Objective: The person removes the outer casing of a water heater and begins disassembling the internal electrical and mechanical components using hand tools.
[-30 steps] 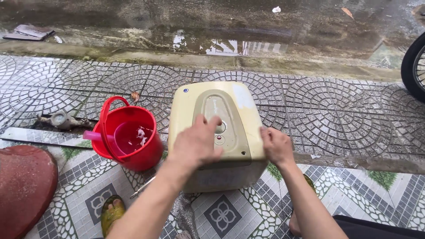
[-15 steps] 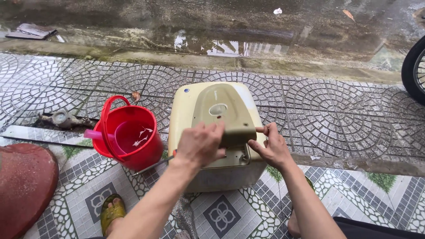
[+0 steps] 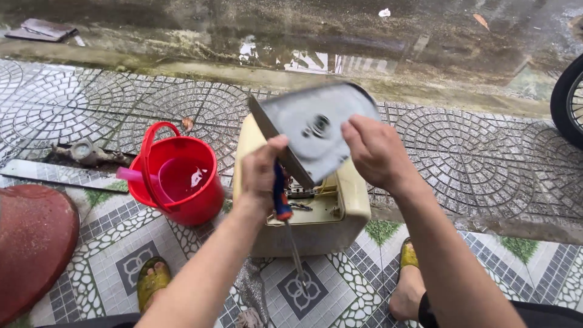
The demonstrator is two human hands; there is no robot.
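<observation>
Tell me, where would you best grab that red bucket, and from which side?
Probably by its arched handle, coming from above. The red bucket stands upright on the tiles with liquid inside, and the handle is raised over its left rim, leaving room for fingers. A grip on the wall from the side might tip or spill it.

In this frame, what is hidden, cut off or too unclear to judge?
Head view only:
- Cream appliance housing: its opened interior is mostly hidden behind the lifted grey cover panel and the left hand; the parts inside are too small to tell.
- Screwdriver: its grip is hidden inside the left hand.
- Wheel: cut off by the right edge.
- Red bucket: what floats in it is unclear.
- Right hand: fingertips hidden behind the panel.
</observation>
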